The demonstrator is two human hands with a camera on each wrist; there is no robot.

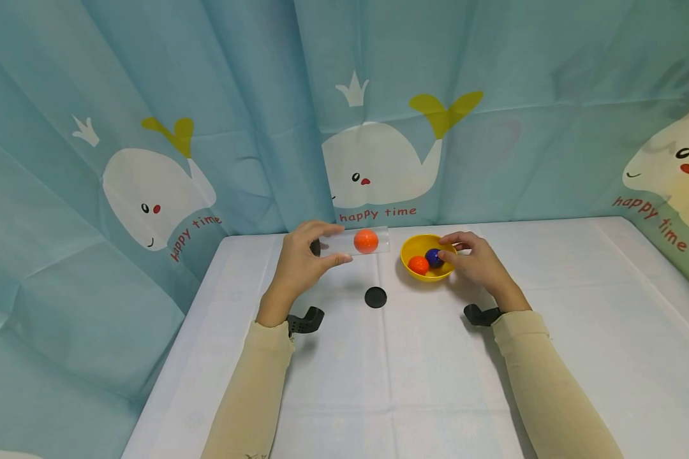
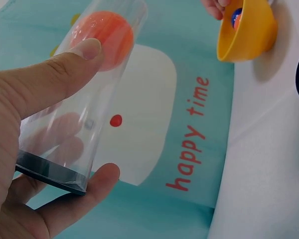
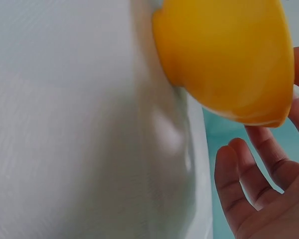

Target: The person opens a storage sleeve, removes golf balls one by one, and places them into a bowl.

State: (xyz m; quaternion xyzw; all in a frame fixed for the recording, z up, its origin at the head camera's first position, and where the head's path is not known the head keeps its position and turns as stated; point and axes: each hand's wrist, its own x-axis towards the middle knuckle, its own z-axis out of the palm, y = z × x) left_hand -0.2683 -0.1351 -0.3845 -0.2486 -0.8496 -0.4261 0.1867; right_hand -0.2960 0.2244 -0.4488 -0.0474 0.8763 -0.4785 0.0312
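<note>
My left hand (image 1: 301,258) grips a clear tube (image 1: 342,243) with a black end cap (image 2: 50,172), holding it on its side over the back of the table. An orange ball (image 1: 366,241) sits inside, toward the tube's right end; in the left wrist view my thumb lies across the tube by the ball. To the right stands a yellow bowl (image 1: 427,276) with a second orange ball (image 1: 418,265) and a blue ball (image 1: 434,257) in it. My right hand (image 1: 482,262) reaches over the bowl's right rim, thumb tip at the blue ball, other fingers loosely spread outside the bowl.
A black round disc (image 1: 376,297) lies on the white-covered table (image 1: 344,382) in front of the tube and bowl. Behind the table's back edge hangs a teal curtain (image 1: 252,95) printed with whales. Each wrist wears a black camera mount (image 1: 306,320).
</note>
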